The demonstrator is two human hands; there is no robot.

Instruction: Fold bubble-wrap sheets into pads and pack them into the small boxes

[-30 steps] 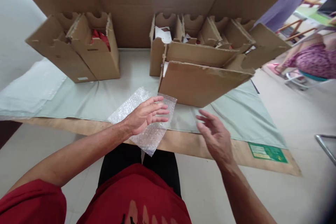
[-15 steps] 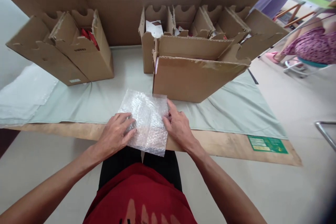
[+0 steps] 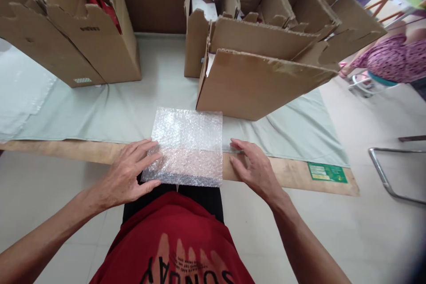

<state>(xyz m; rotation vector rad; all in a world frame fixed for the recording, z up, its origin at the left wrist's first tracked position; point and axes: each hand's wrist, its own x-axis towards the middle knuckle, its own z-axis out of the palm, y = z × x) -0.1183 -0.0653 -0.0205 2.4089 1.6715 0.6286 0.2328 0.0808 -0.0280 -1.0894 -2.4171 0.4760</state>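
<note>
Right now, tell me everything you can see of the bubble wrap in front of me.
The bubble wrap is a roughly rectangular piece of clear, shiny, bubbled plastic; single or folded, I can't tell. It lies flat across the pale green cloth and wooden table edge, its near end overhanging towards you. Your left fingers touch its left side; your right fingers are apart from its right. Its far edge nears the cardboard box; contact is unclear.

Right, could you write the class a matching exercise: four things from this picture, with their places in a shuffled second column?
1. bubble wrap
2. left hand
3. right hand
4. green label

A. right of the bubble wrap, not touching it
B. on the wooden edge, beyond the right hand
C. over the bubble wrap's left edge
D. between both hands

Pairs: 1-D, 2-C, 3-A, 4-B
</note>
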